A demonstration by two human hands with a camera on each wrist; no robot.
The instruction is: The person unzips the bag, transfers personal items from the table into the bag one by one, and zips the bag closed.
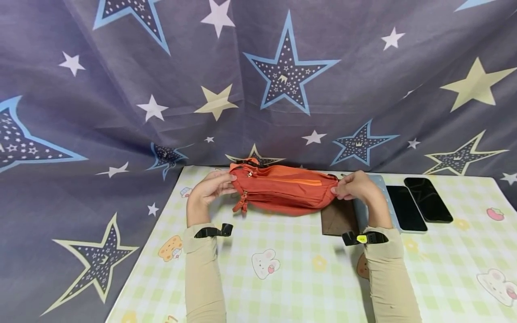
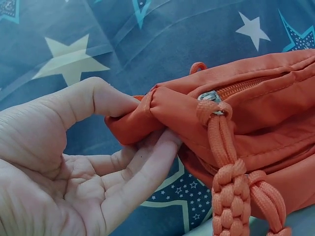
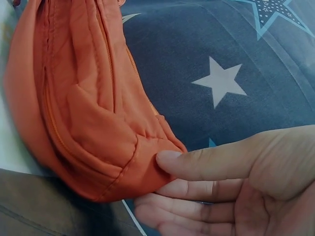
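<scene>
An orange-red waist bag [image 1: 282, 190] is held up by both ends near the table's back edge. My left hand [image 1: 212, 186] pinches its left end between thumb and fingers; in the left wrist view the left hand [image 2: 83, 167] grips a fold of fabric beside a zipper with a braided cord pull [image 2: 229, 191]. At the other end my right hand [image 1: 357, 188] pinches the corner. The right wrist view has the right hand's thumb [image 3: 206, 162] on top of the fabric and its fingers below. The bag's back side is hidden.
Right of the bag lie a brown flat item [image 1: 339, 217], a light blue notebook-like item [image 1: 361, 215], partly under the right wrist, and two dark phones [image 1: 405, 208] [image 1: 428, 199]. A star-patterned curtain [image 1: 258, 130] hangs behind the checked tablecloth [image 1: 291, 291].
</scene>
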